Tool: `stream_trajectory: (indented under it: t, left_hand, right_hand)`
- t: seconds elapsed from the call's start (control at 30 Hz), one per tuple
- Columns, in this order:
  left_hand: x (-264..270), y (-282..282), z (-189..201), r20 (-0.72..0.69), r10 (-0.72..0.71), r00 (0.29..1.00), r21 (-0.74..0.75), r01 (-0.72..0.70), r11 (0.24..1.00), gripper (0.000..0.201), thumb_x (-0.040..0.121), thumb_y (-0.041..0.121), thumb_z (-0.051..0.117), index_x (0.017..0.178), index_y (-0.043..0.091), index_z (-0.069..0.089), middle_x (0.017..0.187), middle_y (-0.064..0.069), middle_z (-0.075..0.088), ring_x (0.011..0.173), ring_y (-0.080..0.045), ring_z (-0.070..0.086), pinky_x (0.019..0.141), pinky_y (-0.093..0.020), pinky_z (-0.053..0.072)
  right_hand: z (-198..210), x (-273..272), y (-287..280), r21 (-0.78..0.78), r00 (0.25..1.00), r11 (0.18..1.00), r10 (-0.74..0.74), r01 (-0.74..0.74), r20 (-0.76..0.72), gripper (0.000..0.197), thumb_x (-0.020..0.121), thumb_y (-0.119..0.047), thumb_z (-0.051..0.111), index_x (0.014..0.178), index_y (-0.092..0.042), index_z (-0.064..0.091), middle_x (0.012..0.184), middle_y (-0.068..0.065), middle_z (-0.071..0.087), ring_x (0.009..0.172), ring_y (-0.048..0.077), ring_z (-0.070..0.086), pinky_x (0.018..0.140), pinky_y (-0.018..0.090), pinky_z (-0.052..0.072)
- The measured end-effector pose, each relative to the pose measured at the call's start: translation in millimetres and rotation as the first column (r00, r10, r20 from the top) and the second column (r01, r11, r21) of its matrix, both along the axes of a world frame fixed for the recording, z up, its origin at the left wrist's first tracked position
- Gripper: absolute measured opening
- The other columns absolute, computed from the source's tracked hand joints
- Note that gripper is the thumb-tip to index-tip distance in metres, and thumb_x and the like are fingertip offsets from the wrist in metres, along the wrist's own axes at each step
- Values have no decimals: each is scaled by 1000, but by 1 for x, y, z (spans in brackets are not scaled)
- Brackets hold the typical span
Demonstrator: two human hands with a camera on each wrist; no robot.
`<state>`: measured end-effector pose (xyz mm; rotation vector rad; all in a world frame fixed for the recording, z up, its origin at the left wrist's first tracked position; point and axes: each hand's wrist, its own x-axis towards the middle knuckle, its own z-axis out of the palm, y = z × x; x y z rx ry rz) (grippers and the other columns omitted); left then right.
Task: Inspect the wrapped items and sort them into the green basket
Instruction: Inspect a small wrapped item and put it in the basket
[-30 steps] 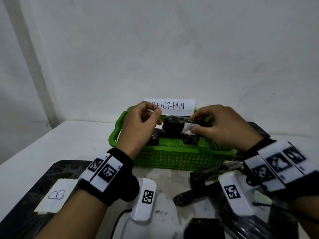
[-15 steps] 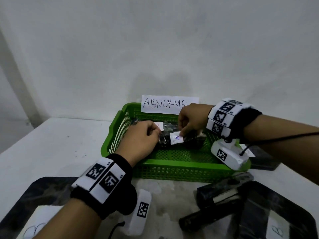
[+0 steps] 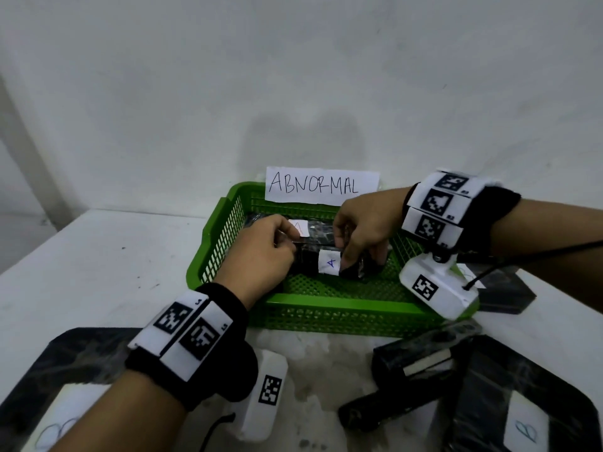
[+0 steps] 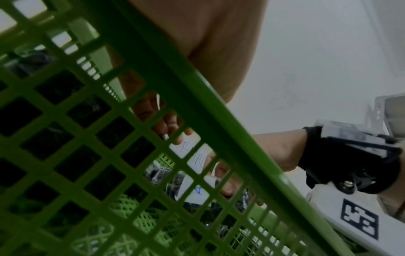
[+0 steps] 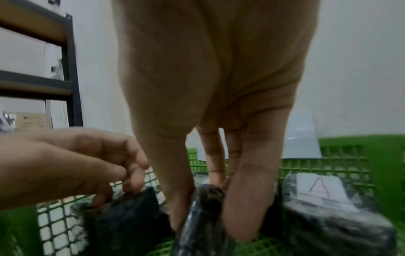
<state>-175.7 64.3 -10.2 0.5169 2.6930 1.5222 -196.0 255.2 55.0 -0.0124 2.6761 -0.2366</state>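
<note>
A green mesh basket with a paper sign reading ABNORMAL stands against the wall. Inside it lies a black wrapped item with a white label marked with a blue A. My left hand grips its left end and my right hand pinches its right end. In the right wrist view thumb and fingers clamp the item's crinkled end, while the left hand holds the far end. A second wrapped item with a red A label lies beside it in the basket.
Two more black wrapped items lie on the white table in front of the basket. Black trays with B labels sit at the near left and near right. A dark flat object lies right of the basket.
Both hands have carried the A-labelled item from above the basket's rim down into the basket. My right forearm now reaches in from the right side.
</note>
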Motion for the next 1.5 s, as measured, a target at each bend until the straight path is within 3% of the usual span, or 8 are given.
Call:
stream_trajectory:
  t: [0.2,0.47,0.77,0.97,1.07,1.17,1.3,1.5]
  left_hand:
    - [1,0,0,-26,-7,1000,-75,5,997,25,88,-1,56,96,21,65,86,7,68,74,-11,60,62,-23,44]
    - [4,0,3,-20,-13,1000,-46,12,999,21,95,6,54,95,23,67,88,8,69,85,-10,65,73,-25,52]
    - [6,-2,6,24,-7,1000,-22,8,1000,26,92,-2,50,96,19,67,90,2,70,88,-15,65,72,-24,50]
    - [2,-1,2,-5,-3,1000,-40,3,999,22,93,4,54,94,21,68,88,6,70,87,-13,66,70,-23,49]
    - [2,0,2,-14,0,1000,-46,0,999,21,94,6,55,92,23,68,89,4,71,86,-13,67,73,-25,51]
    - [2,0,3,-13,10,1000,-54,-10,998,18,94,8,56,94,21,68,90,1,72,87,-16,68,76,-29,53]
    - [2,1,3,2,15,1000,-48,-15,999,19,94,8,54,95,20,68,90,1,72,86,-17,68,76,-30,54]
    - [1,1,1,10,15,1000,-51,-15,999,22,93,9,53,87,24,67,84,5,72,81,-15,69,84,-36,56]
  right_hand:
    - [4,7,2,91,993,996,7,-18,114,17,87,-18,77,98,-13,65,85,8,69,60,23,65,47,28,55]
    - [-3,17,11,-55,979,992,118,-110,169,19,93,-10,69,109,-19,67,93,3,70,85,26,69,60,27,59]
    - [-9,-2,-5,142,988,979,142,-149,58,16,90,-16,74,105,-16,71,102,10,74,50,5,61,49,17,52]
    - [-6,2,1,154,988,983,120,-104,-99,24,81,-33,82,97,-22,68,63,-13,70,46,6,64,49,21,50]
    - [-4,8,-11,232,961,935,275,-268,3,34,80,-34,83,108,-23,67,83,-13,68,74,10,64,62,22,46]
    - [-5,12,-29,232,909,879,394,-417,138,31,83,-26,80,111,-22,69,83,-17,57,72,0,52,58,20,39]
    - [-4,10,-39,228,861,838,438,-495,260,37,88,-21,74,124,-26,70,127,-8,62,100,10,57,88,28,50]
    - [-2,13,-25,225,899,882,358,-415,252,33,96,-18,63,129,-20,67,108,-1,67,79,8,58,65,19,48]
